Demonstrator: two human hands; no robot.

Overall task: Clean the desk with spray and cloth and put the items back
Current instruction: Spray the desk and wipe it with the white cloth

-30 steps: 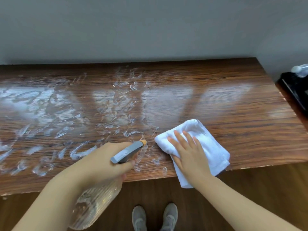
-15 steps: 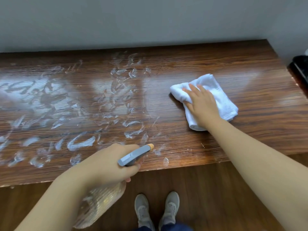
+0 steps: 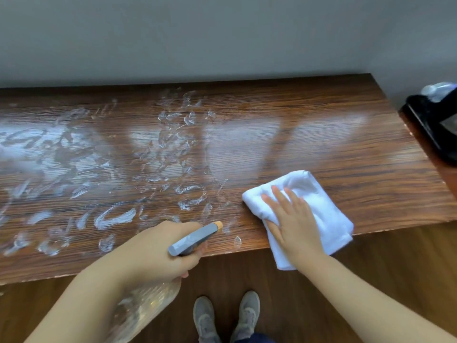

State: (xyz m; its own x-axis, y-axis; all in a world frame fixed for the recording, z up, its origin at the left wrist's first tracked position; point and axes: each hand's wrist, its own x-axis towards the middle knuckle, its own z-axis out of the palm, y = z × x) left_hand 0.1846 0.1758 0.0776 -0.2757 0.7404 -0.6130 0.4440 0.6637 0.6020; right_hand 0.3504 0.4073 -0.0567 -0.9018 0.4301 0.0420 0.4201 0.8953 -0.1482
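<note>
A long desk of dark brown wood-grain laminate (image 3: pixel 321 144) runs along a plain grey wall (image 3: pixel 222 33). Its left and middle parts are covered in white smeared streaks of cleaning foam (image 3: pixel 111 216), while the right part shows only pale glossy reflections. The right hand (image 3: pixel 294 224) lies flat with straight, slightly spread fingers on a folded white terry cloth (image 3: pixel 329 214), pressing it onto the desk at the near edge; 1 corner of the cloth hangs over that edge. The left hand (image 3: pixel 158 253) is curled round the neck of a clear plastic spray bottle (image 3: pixel 146 308) with a grey trigger head and orange nozzle tip (image 3: pixel 218 224), held in front of the desk edge with the nozzle pointing over the surface. Below is a brown wooden floor (image 3: pixel 371 263) and 2 grey shoes (image 3: pixel 227 315). At the far right, just beside the desk end, sits a black object (image 3: pixel 430 127) with something pale on top, too blurred to identify.
</note>
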